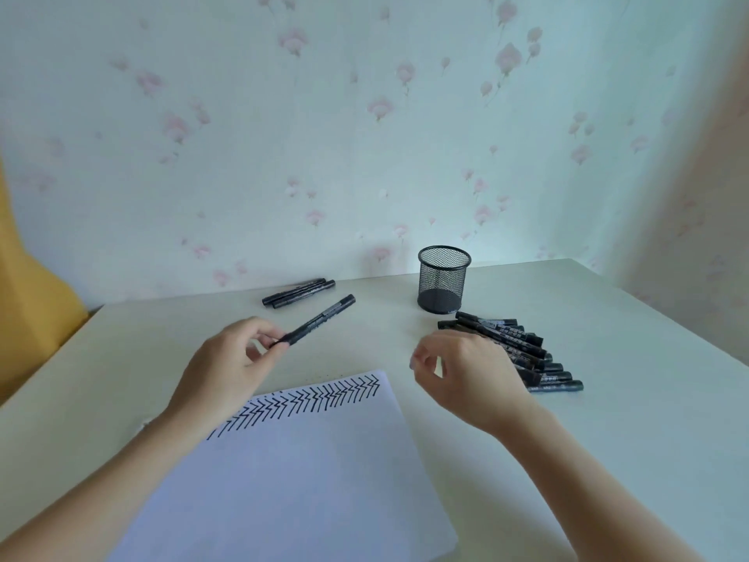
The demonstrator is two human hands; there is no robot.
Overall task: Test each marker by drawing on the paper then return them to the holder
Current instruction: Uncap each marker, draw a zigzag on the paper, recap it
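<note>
- Paper (292, 472) lies nearest you, at lower centre of the frame, with a band of black test strokes along its far edge and plenty of bare sheet below it.
- Your left hand (227, 371) pinches one end of a black marker (320, 320) between thumb and fingertips; the marker slants up and to the right, lifted off the tabletop (628, 399). Whether it is capped cannot be told.
- Your right hand (466, 375) holds nothing, its fingers loosely curled, hovering just beside the fan of markers (527, 350) at centre right.
- Two more markers (299, 293) lie side by side at upper centre-left, near the wall; the mesh holder (442, 277) stands upright at upper centre, and it looks empty.
- If this marker is already tested, I would judge the step to be setting it aside or dropping it in the holder; if not, uncap it with the free hand first.
- Shift your pinch toward the middle of the barrel before moving it, since an end grip lets the far tip swing.
- Lower it into the holder upright, clear of the rim.
- Keep your right wrist off the fan so you don't scatter it.
</note>
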